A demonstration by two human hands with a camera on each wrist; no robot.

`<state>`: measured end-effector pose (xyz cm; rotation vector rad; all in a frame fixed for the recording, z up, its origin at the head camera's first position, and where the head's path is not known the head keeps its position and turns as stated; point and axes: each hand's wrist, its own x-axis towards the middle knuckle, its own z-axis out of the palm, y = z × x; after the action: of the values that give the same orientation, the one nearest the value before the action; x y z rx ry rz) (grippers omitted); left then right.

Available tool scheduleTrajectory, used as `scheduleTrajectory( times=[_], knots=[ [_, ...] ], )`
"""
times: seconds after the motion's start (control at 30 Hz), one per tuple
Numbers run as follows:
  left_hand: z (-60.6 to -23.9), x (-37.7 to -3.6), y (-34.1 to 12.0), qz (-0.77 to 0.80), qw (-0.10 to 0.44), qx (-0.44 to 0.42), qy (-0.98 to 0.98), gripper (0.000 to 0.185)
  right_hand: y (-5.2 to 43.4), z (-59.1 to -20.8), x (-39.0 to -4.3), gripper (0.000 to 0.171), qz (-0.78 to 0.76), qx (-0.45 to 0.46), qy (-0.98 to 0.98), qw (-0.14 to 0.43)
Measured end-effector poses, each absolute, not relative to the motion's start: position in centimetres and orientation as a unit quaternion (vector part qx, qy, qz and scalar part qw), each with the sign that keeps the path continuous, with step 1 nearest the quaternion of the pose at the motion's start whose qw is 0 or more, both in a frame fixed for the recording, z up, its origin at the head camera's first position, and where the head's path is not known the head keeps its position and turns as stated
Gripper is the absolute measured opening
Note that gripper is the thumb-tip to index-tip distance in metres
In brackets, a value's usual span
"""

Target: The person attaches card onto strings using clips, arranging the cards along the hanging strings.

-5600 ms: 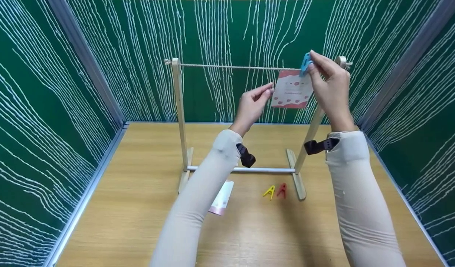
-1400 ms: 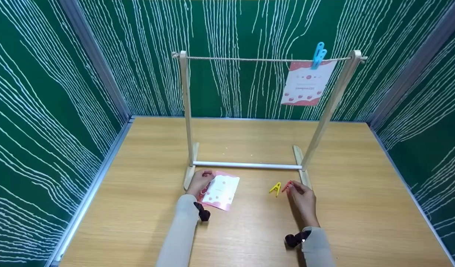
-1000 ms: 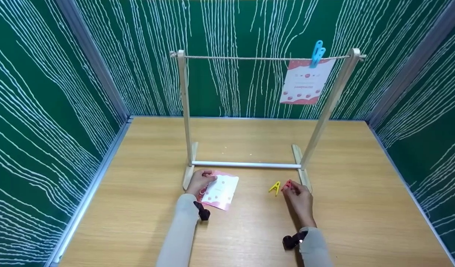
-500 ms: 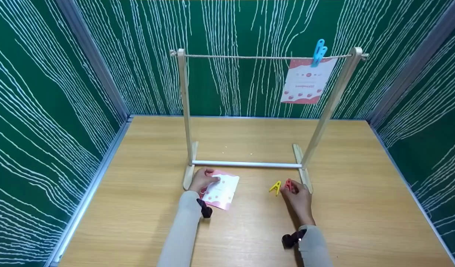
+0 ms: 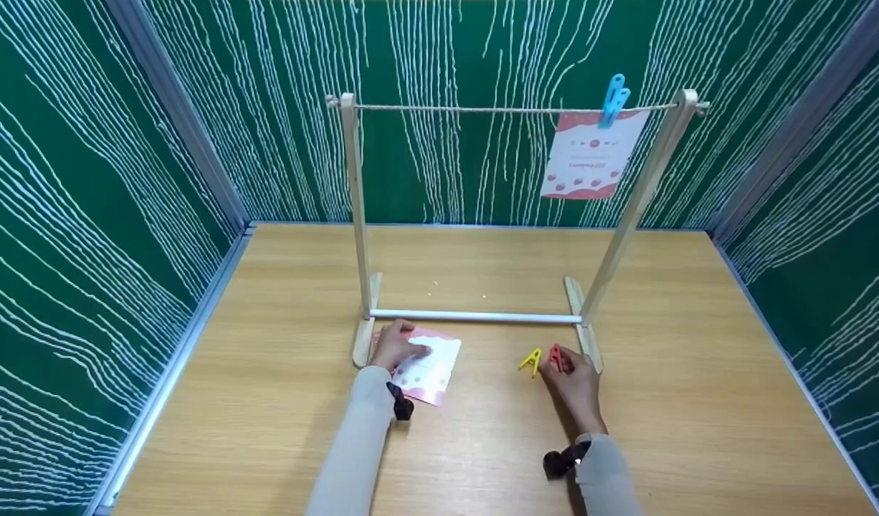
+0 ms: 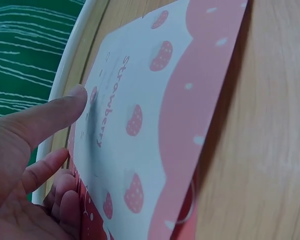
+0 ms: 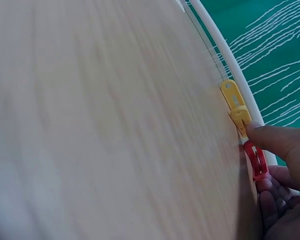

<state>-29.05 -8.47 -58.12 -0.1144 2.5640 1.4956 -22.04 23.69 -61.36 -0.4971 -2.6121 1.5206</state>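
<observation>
My left hand lies at the left edge of a white and pink card printed with strawberries. In the left wrist view its straight thumb reaches onto the card's face, while the other fingers stay at the edge. A second, red card shows partly from under it. My right hand pinches a red clothespin between thumb and fingers, low over the table. Just left of it sits a yellow clothespin, close to my thumb tip in the right wrist view.
Behind both hands stands a wooden frame with a rope across its top. From the rope's right part hangs a strawberry card, held by a blue clothespin. A white bar joins the frame's feet.
Both hands have come down from the rope, where the right one held the blue clothespin on the card. The right now has the red clothespin, turned more upright; the left thumb has slid farther onto the card.
</observation>
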Motion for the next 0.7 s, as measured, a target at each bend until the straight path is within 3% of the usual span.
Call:
scheduleTrajectory(
  times=[0.3,0.53,0.7],
  knots=[
    [-58.07,-29.06,-8.12,0.500,0.087,-0.046,0.860,0.056,23.62,-61.37,-22.03,0.055,0.484,-0.169,-0.858,0.036],
    [-58.31,-29.17,-8.16,0.481,0.085,-0.040,0.872,0.056,23.56,-61.46,-21.85,0.052,0.457,-0.141,-0.873,0.097],
    [-58.33,-29.05,-8.15,0.483,0.083,-0.037,0.871,0.056,23.55,-61.44,-21.74,0.053,0.455,-0.137,-0.875,0.093]
  ],
)
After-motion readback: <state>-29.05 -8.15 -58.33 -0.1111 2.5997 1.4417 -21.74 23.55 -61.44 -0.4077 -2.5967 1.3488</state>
